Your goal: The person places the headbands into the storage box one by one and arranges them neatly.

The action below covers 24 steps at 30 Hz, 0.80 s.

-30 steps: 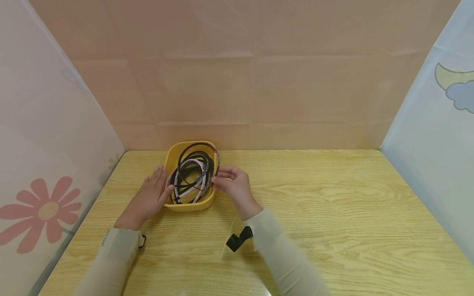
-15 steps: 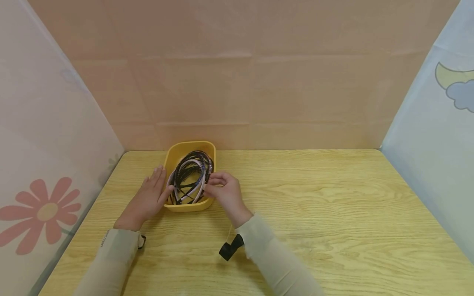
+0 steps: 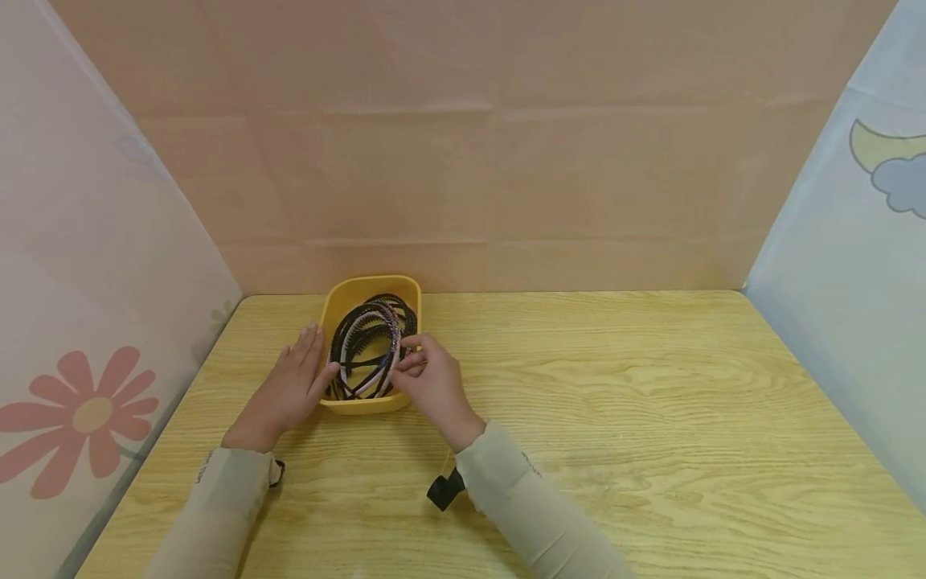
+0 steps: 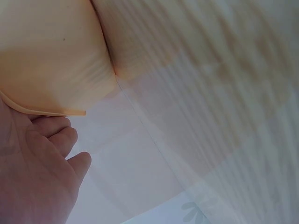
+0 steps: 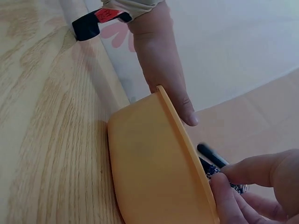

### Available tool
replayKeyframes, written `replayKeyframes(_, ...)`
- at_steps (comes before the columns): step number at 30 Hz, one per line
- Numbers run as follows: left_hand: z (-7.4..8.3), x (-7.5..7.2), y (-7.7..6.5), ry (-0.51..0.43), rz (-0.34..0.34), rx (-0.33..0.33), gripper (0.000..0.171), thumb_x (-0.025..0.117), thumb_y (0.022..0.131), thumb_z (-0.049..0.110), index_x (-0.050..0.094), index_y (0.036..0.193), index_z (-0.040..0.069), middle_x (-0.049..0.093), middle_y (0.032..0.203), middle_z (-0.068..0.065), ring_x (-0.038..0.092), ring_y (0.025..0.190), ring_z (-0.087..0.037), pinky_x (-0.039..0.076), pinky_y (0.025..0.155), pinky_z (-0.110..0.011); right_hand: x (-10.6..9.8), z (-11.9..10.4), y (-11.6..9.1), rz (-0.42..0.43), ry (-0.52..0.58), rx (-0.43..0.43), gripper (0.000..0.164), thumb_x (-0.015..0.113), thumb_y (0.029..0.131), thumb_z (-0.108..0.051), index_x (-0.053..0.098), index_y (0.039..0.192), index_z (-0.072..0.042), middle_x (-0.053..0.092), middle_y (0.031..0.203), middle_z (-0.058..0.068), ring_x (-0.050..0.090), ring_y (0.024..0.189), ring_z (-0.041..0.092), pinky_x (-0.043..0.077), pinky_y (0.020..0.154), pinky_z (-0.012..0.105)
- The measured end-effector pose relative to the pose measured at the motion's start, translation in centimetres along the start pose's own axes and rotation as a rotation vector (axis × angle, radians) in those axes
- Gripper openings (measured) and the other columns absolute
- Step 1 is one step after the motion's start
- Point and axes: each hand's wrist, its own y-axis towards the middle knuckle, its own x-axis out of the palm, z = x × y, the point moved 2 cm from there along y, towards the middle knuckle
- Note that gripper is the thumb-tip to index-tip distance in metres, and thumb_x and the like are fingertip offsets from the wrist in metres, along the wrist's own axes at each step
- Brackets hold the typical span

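Observation:
A yellow plastic basket stands at the table's back left, holding a pile of headbands, black toothed ones and pale pink ones among them. My left hand lies along the basket's left side, fingers straight, thumb over the rim. In the left wrist view its fingers touch the basket's outer wall. Over the right rim, my right hand pinches a dark, glittery headband between thumb and fingers. Most of that headband lies on top of the pile. The lower headbands are partly hidden.
The wood-grain table extends to the right of the basket. A pinkish-tan sheet hangs behind it, and printed sheets stand on both sides. A black camera mount sticks out from the right sleeve.
The glittery headband, which stuck up over the basket's right rim, now lies lower and further left on the pile. My right hand has moved left with it. The left hand has stayed put.

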Motion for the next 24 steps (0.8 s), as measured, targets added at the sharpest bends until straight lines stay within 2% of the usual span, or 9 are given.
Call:
replayKeyframes(6, 0.0, 0.0, 0.0, -0.001, -0.007, 0.003, 0.077, 0.029, 0.111, 0.047, 0.010, 0.157, -0.012, 0.004, 0.165, -0.030, 0.004, 0.153, -0.045, 0.007, 0.120, -0.064, 0.0, -0.1, -0.3, -0.002, -0.063, -0.044, 0.028, 0.073, 0.091, -0.003, 0.067, 0.117, -0.005, 0.068, 0.090, 0.001, 0.064, 0.078, 0.009, 0.056, 0.065, 0.023)
replayKeyframes(13, 0.1, 0.1, 0.5, 0.002, -0.005, 0.020, 0.076, 0.029, 0.111, 0.046, 0.010, 0.157, -0.013, 0.005, 0.165, -0.031, 0.004, 0.153, -0.046, 0.008, 0.120, -0.065, -1.0, -0.1, -0.4, -0.022, -0.065, -0.095, 0.021, 0.065, 0.094, -0.004, 0.070, 0.114, -0.006, 0.067, 0.094, 0.003, 0.062, 0.082, 0.013, 0.055, 0.066, 0.025)
replayKeyframes(18, 0.1, 0.0, 0.4, -0.007, -0.012, 0.018, 0.077, 0.030, 0.111, 0.046, 0.010, 0.157, -0.012, 0.004, 0.165, -0.031, 0.004, 0.153, -0.046, 0.007, 0.119, -0.065, -2.1, -0.1, -0.2, -0.023, -0.103, -0.147, 0.018, 0.061, 0.096, -0.004, 0.071, 0.111, -0.003, 0.068, 0.096, 0.005, 0.064, 0.084, 0.016, 0.056, 0.067, 0.026)
replayKeyframes(24, -0.4, -0.1, 0.0, -0.008, -0.016, 0.015, 0.077, 0.032, 0.111, 0.045, 0.009, 0.158, -0.012, 0.005, 0.165, -0.031, 0.005, 0.153, -0.046, 0.009, 0.119, -0.067, -4.9, 1.0, 0.2, 0.007, -0.236, -0.225, 0.016, 0.061, 0.095, -0.003, 0.072, 0.107, -0.003, 0.069, 0.096, 0.006, 0.065, 0.083, 0.017, 0.058, 0.074, 0.029)
